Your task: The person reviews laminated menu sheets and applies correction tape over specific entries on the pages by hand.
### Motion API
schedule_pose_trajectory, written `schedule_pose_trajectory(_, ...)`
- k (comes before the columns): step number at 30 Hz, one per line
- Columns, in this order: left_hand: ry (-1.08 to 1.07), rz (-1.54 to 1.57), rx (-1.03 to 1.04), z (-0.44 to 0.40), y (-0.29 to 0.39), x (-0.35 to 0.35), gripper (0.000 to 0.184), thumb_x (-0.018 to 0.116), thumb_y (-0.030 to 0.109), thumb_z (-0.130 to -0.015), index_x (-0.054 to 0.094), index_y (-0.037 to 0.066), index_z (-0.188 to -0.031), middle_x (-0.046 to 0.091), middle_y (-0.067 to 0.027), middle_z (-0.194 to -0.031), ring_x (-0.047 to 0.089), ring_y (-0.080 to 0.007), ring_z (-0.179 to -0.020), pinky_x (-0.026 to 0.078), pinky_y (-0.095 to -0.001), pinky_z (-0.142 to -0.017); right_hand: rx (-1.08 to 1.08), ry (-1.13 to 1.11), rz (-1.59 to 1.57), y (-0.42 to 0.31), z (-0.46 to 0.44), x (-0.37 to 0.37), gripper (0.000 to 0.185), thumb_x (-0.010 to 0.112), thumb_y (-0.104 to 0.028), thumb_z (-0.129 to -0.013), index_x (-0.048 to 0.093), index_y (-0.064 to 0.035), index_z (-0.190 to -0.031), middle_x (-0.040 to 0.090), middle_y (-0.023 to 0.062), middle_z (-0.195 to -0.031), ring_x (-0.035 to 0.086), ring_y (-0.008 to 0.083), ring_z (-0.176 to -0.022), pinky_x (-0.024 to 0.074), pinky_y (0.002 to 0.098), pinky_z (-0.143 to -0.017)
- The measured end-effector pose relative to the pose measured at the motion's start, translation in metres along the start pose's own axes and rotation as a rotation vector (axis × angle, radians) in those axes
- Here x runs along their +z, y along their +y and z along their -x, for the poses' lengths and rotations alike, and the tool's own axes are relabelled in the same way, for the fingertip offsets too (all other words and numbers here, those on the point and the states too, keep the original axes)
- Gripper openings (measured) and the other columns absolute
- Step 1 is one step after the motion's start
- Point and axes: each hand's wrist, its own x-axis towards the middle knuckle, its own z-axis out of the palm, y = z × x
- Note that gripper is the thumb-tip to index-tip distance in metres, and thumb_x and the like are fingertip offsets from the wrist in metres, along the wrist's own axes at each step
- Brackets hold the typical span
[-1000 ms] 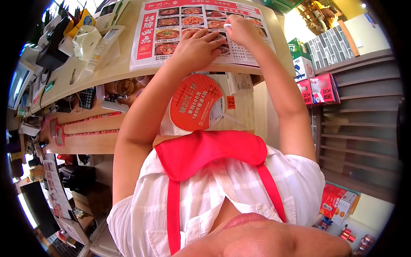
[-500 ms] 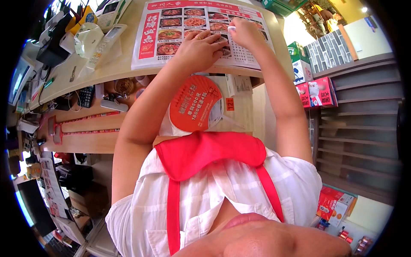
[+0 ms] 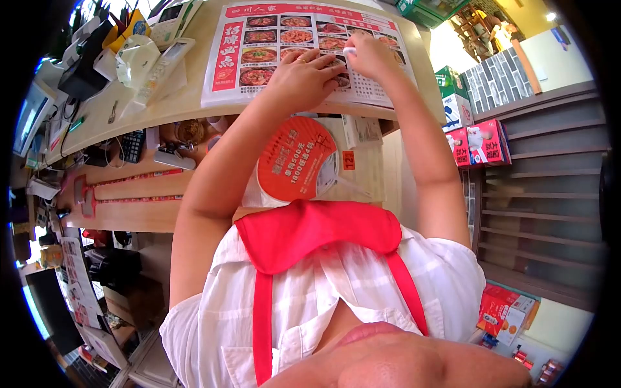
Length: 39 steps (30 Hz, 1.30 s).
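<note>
A large printed menu sheet with a red border and rows of dish photos lies on the counter in front of me. My left hand rests flat on its middle, fingers spread and pointing to the upper right. Just right of it, my right hand is closed over the sheet's right half. A small white thing pokes out of its fingers on the left side; most of it is hidden in the grip, so its kind cannot be made out.
On the counter's left side are a white bag, a calculator and a key-like metal item. Below, a lower shelf holds a round red fan and a small keypad. Red boxes stand at right.
My right hand has slid slightly toward me across the menu, the white thing still in its fingers. My left hand keeps its place on the sheet. The view has shifted a little.
</note>
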Motion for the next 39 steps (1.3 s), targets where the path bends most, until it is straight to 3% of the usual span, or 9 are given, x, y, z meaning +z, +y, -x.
schedule_pose_trajectory(4, 0.001, 0.011, -0.015, 0.001, 0.003, 0.001, 0.039, 0.046, 0.033, -0.091, 0.050, 0.024, -0.129, 0.048, -0.0028, -0.134, 0.039, -0.0248, -0.127, 0.025, -0.0432, -0.106, 0.109, 0.009, 0.039, 0.012, -0.011, 0.008, 0.026, 0.064, -0.018, -0.074, 0.062, -0.0034, -0.095, 0.064, 0.0183, -0.096, 0.062, 0.0320, -0.089, 0.0487, 0.0393, -0.080)
schedule_pose_trajectory(7, 0.029, 0.039, -0.012, 0.000, -0.001, -0.002, 0.039, 0.048, 0.031, -0.090, 0.052, 0.022, -0.127, 0.048, -0.0034, -0.134, 0.040, -0.0255, -0.126, 0.026, -0.0432, -0.106, 0.177, 0.126, -0.341, 0.030, -0.011, -0.003, 0.028, 0.066, -0.022, -0.079, 0.060, -0.0040, -0.100, 0.066, 0.0090, -0.093, 0.063, 0.0187, -0.085, 0.0491, 0.0318, -0.072)
schedule_pose_trajectory(10, 0.100, 0.287, -0.037, 0.000, -0.001, -0.004, 0.040, 0.054, 0.022, -0.087, 0.052, 0.018, -0.126, 0.048, -0.0055, -0.133, 0.044, -0.0277, -0.123, 0.032, -0.0413, -0.103, 0.197, 0.227, -1.013, 0.028, 0.001, -0.007, 0.029, 0.069, -0.020, -0.079, 0.062, -0.0011, -0.100, 0.066, 0.0068, -0.091, 0.062, 0.0123, -0.082, 0.0486, 0.0274, -0.073)
schedule_pose_trajectory(11, 0.172, 0.472, -0.066, -0.002, -0.009, 0.000, 0.040, 0.056, 0.020, -0.086, 0.053, 0.016, -0.125, 0.049, -0.0065, -0.132, 0.045, -0.0279, -0.122, 0.034, -0.0399, -0.101, 0.226, 0.182, -1.016, 0.025, 0.009, -0.010, 0.026, 0.067, -0.017, -0.082, 0.062, -0.0001, -0.100, 0.064, 0.0027, -0.089, 0.058, 0.0078, -0.080, 0.0473, 0.0238, -0.072)
schedule_pose_trajectory(13, 0.235, 0.781, -0.189, 0.000, -0.016, -0.015, 0.044, 0.060, 0.010, -0.081, 0.052, 0.012, -0.125, 0.051, -0.0099, -0.129, 0.047, -0.0300, -0.119, 0.039, -0.0367, -0.098, 0.220, 0.167, -0.947, 0.027, 0.023, -0.004, 0.027, 0.068, -0.018, -0.082, 0.061, 0.0003, -0.101, 0.064, 0.0033, -0.089, 0.058, 0.0082, -0.080, 0.0472, 0.0237, -0.072)
schedule_pose_trajectory(19, 0.484, 0.634, -0.362, 0.039, -0.026, -0.064, 0.032, 0.057, 0.009, -0.083, 0.059, 0.010, -0.116, 0.058, -0.0109, -0.119, 0.053, -0.0272, -0.113, 0.042, -0.0377, -0.094, 0.278, 0.159, -0.870, 0.037, 0.068, -0.006, 0.023, 0.061, -0.008, -0.085, 0.057, 0.0004, -0.106, 0.061, 0.0034, -0.095, 0.056, 0.0089, -0.088, 0.0455, 0.0217, -0.078)
schedule_pose_trajectory(28, 0.500, 0.096, -0.231, 0.133, -0.029, -0.042, 0.024, 0.057, 0.001, -0.078, 0.065, 0.007, -0.099, 0.063, -0.0081, -0.109, 0.057, -0.0269, -0.100, 0.043, -0.0368, -0.087, 0.318, 0.251, -0.761, 0.045, 0.100, -0.011, 0.024, 0.063, -0.010, -0.082, 0.059, -0.0020, -0.105, 0.064, 0.0055, -0.095, 0.059, 0.0120, -0.085, 0.0474, 0.0250, -0.075)
schedule_pose_trajectory(35, 0.485, 0.017, -0.163, 0.138, -0.025, -0.038, 0.026, 0.060, 0.002, -0.074, 0.065, 0.007, -0.099, 0.061, -0.0063, -0.113, 0.055, -0.0250, -0.102, 0.040, -0.0402, -0.091, 0.313, 0.216, -0.674, 0.037, 0.098, -0.011, 0.023, 0.062, -0.007, -0.084, 0.058, -0.0001, -0.106, 0.062, 0.0043, -0.096, 0.058, 0.0101, -0.088, 0.0466, 0.0235, -0.079)
schedule_pose_trajectory(39, 0.487, 0.040, -0.076, 0.124, -0.018, -0.040, 0.028, 0.060, 0.002, -0.073, 0.065, 0.007, -0.100, 0.060, -0.0063, -0.114, 0.054, -0.0242, -0.105, 0.039, -0.0406, -0.093, 0.242, 0.286, -0.629, 0.034, 0.097, -0.008, 0.020, 0.063, -0.011, -0.081, 0.061, -0.0042, -0.100, 0.064, 0.0075, -0.092, 0.061, 0.0143, -0.080, 0.0486, 0.0262, -0.070)
